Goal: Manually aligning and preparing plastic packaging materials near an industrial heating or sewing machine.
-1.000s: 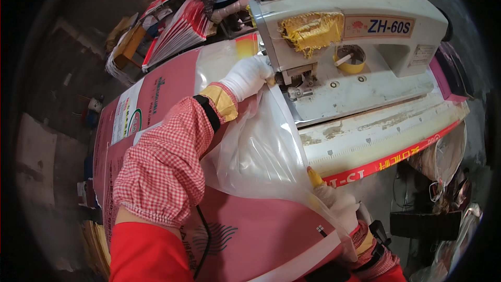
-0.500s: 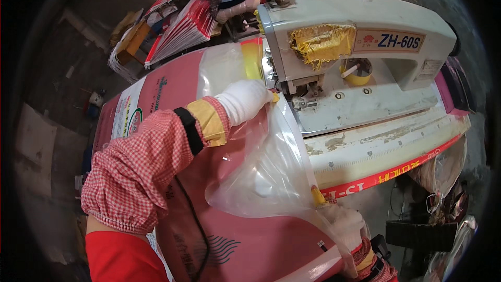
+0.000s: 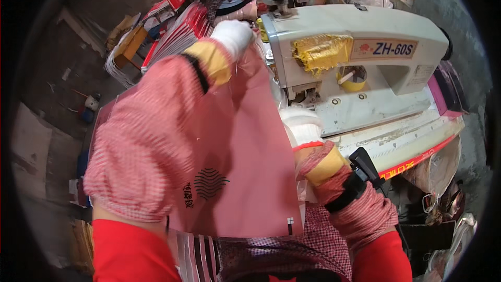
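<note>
- Pink plastic bag is spread between my arms, left of the sewing machine; its lower edge reaches my checked apron.
- My left hand, in a white glove, is closed on the upper end of the bag, near the front of the machine; most of its fingers are hidden.
- My right hand, also gloved, is at the bag's right edge, just beside the metal foot. Its fingers are out of sight, so I cannot tell whether they grip or lie loose.
- Gravest risk, in my judgement: glove cloth being caught at the foot if the machine runs. Cause: the right hand's closeness, with the fingers screened from my view. I cannot make out the needle.
- Second risk: creasing or a crooked edge. Likely cause: uneven pull between the hands. Smooth plastic may also slide within a cloth glove.
- Third risk: a snag at the table. Cause: the black box on my right wrist and the dark cord near it, both close to the table's edge.
- Minor risk: the yellow tape roll, resting on the machine's base, could shift if knocked or shaken.
</note>
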Available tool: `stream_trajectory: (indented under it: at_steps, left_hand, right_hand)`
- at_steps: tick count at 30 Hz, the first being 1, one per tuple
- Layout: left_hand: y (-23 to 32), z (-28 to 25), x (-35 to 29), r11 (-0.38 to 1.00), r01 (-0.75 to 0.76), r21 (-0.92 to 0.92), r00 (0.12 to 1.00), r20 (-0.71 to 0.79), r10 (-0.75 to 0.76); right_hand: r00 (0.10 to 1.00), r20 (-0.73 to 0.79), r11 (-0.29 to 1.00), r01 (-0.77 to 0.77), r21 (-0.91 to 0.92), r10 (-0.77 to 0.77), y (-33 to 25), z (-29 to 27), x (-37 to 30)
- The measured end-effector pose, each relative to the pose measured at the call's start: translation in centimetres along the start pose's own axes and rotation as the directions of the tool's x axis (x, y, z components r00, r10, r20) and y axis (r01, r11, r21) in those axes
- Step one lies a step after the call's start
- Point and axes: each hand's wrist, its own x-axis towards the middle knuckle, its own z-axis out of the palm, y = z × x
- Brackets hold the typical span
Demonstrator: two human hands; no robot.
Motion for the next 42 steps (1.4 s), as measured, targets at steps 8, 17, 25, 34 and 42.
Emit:
stream_trajectory:
  at_steps: [8, 17, 25, 34, 42]
  left_hand:
    - [10.0, -10.8, -12.4, 0.634, -0.69, -0.349, 0.72, -0.236, 0.653]
    - [13.0, -13.0, -13.2, 0.543, -0.194, -0.817, 0.275, 0.486, 0.83]
    - [12.8, -12.8, -15.0, 0.662, -0.182, -0.727, 0.569, 0.471, 0.674]
    - [18.8, -15.9, -21.9, 0.709, -0.553, -0.437, 0.11, 0.806, 0.582]
    - [22.0, -13.7, -21.3, 0.598, -0.497, -0.629, 0.327, 0.502, 0.8]
  right_hand:
    - [0.932, 0.015, 0.9, 0.345, 0.267, -0.362, 4.0, -0.8, 1.4]
    - [0.915, 0.283, 0.95, 0.236, 0.206, -0.289, 4.2, -0.9, 2.9]
    - [0.904, 0.331, 0.961, 0.23, 0.151, -0.269, 3.2, -1.6, 3.0]
    - [0.962, -0.143, 0.836, 0.121, -0.535, -0.231, -1.6, -3.0, -4.3]
    - [0.623, 0.56, 0.756, 0.655, 0.009, -0.546, -2.5, -4.6, -10.0]
